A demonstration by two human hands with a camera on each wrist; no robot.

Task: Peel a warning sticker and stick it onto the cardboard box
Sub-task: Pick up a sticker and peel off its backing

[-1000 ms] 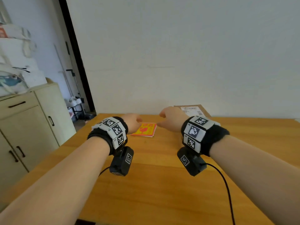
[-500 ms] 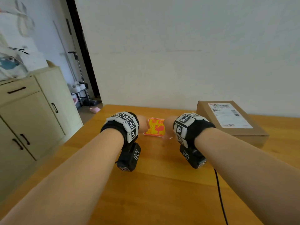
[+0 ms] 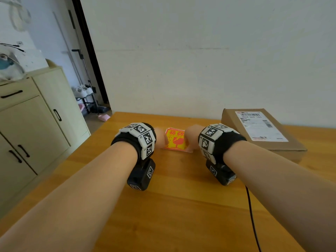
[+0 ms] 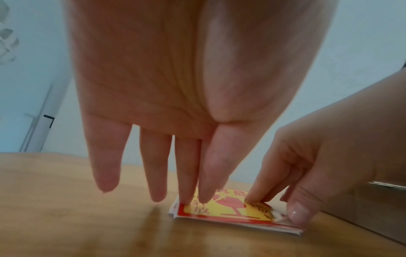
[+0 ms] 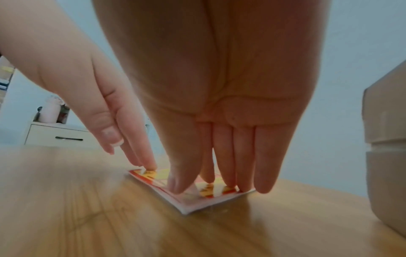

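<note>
A small stack of yellow-and-red warning stickers (image 3: 175,140) lies flat on the wooden table (image 3: 181,206), between my two hands. My left hand (image 3: 161,137) has straight fingers, and two fingertips (image 4: 186,200) press the left edge of the stack (image 4: 224,211). My right hand (image 3: 190,139) is on the right side. Its thumb (image 4: 296,214) and forefinger pinch the near right corner of the top sticker (image 5: 197,196), where a white bit curls up. The cardboard box (image 3: 263,137), with a white shipping label, lies flat to the right of my right hand (image 5: 193,187).
A cream cabinet (image 3: 36,124) stands past the table's left edge. A white wall runs close behind the table. A black cable (image 3: 251,215) trails from my right wrist over the near right of the table. The box side (image 5: 384,139) stands close by my right hand.
Both hands have come down from hovering onto the sticker stack. The left fingers now press it and the right thumb and forefinger work its corner. The head view has tilted down.
</note>
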